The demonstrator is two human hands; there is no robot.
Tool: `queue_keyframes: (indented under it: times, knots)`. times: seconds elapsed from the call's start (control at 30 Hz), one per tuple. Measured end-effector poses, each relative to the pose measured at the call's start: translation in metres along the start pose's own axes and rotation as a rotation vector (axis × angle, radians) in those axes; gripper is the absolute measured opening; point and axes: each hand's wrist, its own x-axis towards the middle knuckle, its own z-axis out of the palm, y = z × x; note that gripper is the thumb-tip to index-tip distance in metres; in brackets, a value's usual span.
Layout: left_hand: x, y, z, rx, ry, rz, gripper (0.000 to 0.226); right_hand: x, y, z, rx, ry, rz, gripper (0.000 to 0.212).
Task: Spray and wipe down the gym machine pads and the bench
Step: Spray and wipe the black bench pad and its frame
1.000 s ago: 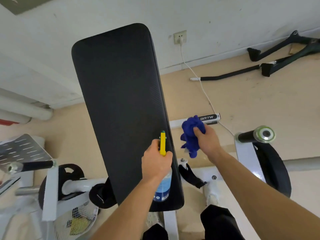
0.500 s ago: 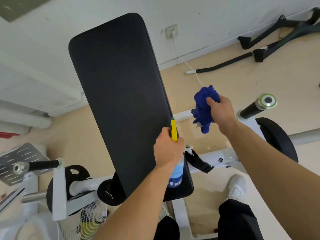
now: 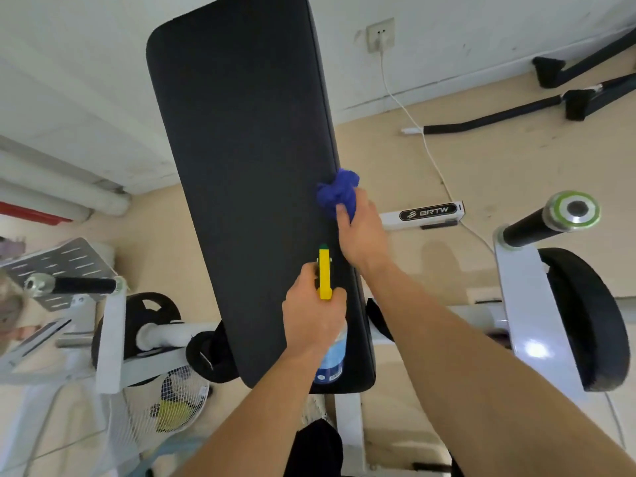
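Straight ahead and below, seen from head height: long black bench pad (image 3: 247, 187), running away toward a white wall (image 3: 86, 80). At its right edge, right hand (image 3: 361, 235) closed around a bunched blue cloth (image 3: 339, 192), cloth pressed to the pad's rim or perhaps only just beside it; wide-angle view too warped to settle which. Nearer, over the pad's lower right corner, left hand (image 3: 311, 321) wrapped round the neck of a spray bottle (image 3: 331, 356), yellow trigger head pointing up the pad, pale blue body hanging below the fist. Off to the right, well apart, round black machine pad (image 3: 585, 321) on a white frame (image 3: 519, 297), with a black grip handle (image 3: 537, 225) above it.

Handling, as a judgement: cloth soft, light and shapeless, best kept wadded in the palm with a flat face outward for pressing through with the fingers. Bottle rigid plastic, easy in one hand, best held at the neck with a finger free for the trigger. Pad smooth and vinyl-looking, firm over cushioning, probably slick once sprayed; suited to long strokes under steady pressure, starting from the near end.
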Motion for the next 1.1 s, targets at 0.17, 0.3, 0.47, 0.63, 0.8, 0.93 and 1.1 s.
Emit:
queue_keyframes:
  times: [0.17,0.3,0.47,0.63,0.8,0.93,1.1]
  knots:
    - [0.006,-0.003,-0.004,-0.02,0.015,0.0,0.021,-0.089,0.079,0.005,-0.037,-0.116,0.067,0.017]
    - [0.011,0.002,-0.005,-0.018,-0.014,0.041,0.016,-0.115,0.087,-0.004,-0.112,-0.236,0.18,0.018]
    - [0.012,0.007,-0.008,-0.006,-0.022,0.1,0.019,-0.039,0.008,-0.02,0.077,-0.001,0.063,0.03]
    - [0.002,-0.002,-0.008,0.04,-0.065,0.109,0.025,-0.036,-0.004,-0.014,-0.065,-0.02,0.007,0.043]
    - [-0.027,-0.029,-0.003,0.071,-0.146,0.085,0.02,-0.142,0.083,0.008,-0.126,-0.132,0.257,0.04]
    - [-0.053,-0.057,0.009,0.105,-0.212,0.112,0.02,-0.221,0.15,0.009,-0.206,-0.365,0.547,0.028]
    - [-0.08,-0.081,0.027,0.157,-0.294,0.03,0.019,-0.245,0.172,-0.015,-0.01,-0.183,0.764,0.025]
